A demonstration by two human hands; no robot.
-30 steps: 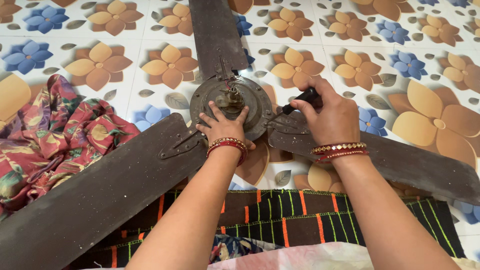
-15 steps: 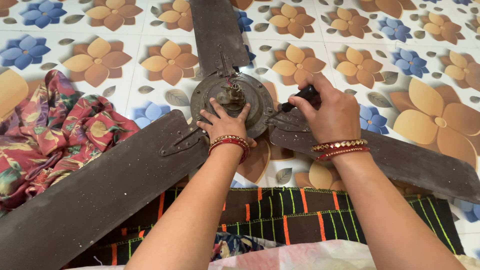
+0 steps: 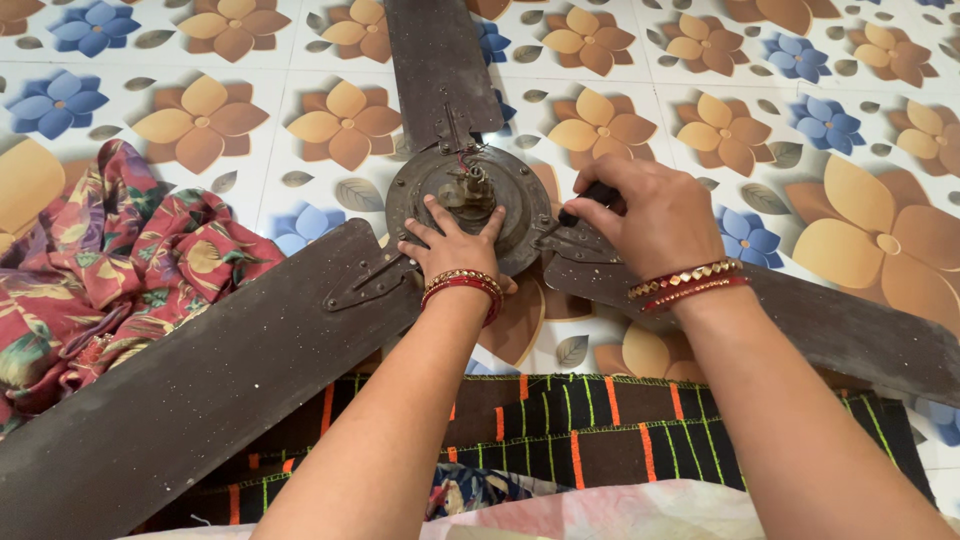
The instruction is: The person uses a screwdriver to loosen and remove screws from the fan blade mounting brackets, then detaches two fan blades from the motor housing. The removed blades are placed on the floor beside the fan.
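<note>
A floor of tiles (image 3: 180, 60) printed with brown and blue flowers fills the frame, and on it lies a dusty brown ceiling fan, spreading from the lower left corner to the right edge. Its longest visible blade (image 3: 200, 390) runs from the middle down to the lower left; a second blade (image 3: 850, 330) goes off to the right, and a third (image 3: 435, 60) points up to the top edge. A crumpled red flowered cloth (image 3: 110, 270) sits at the left, just beside the long blade. A dark striped mat (image 3: 600, 430) with orange and green lines lies along the bottom, under both forearms.

At the centre of the frame is the round motor hub (image 3: 425, 180), with a small shaft standing at its middle. The left hand (image 3: 455, 245) lies flat and spread on the hub's near rim, grasping nothing. The right hand (image 3: 650, 215) is clenched round a black-handled screwdriver (image 3: 588, 200), its tip down at the blade bracket (image 3: 585, 250) on the hub's right. Red and gold bangles circle both wrists.
</note>
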